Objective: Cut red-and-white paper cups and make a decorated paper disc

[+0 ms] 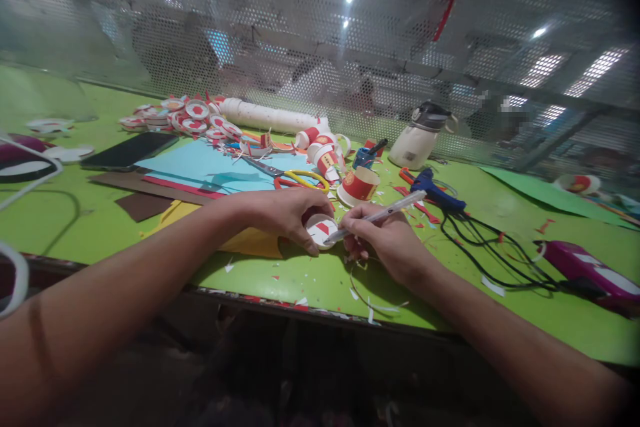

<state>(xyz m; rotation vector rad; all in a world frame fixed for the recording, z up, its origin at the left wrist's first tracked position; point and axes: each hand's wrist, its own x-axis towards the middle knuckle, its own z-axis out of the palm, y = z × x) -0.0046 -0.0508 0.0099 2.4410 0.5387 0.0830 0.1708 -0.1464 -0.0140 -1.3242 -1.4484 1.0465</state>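
Two hands were at work, the left hand (285, 210) and the right hand (385, 240). There was one pen (380, 215), one pair of scissors (295, 178), one glue gun (434, 188), one phone (131, 150) and one flask (419, 138).

Single head-worn view, looking forward and down from close range onto green table (310, 280). Hands sit centre frame, forearms entering from 7 and 5 o'clock. Perforated screen (320, 47) fills 12 o'clock.
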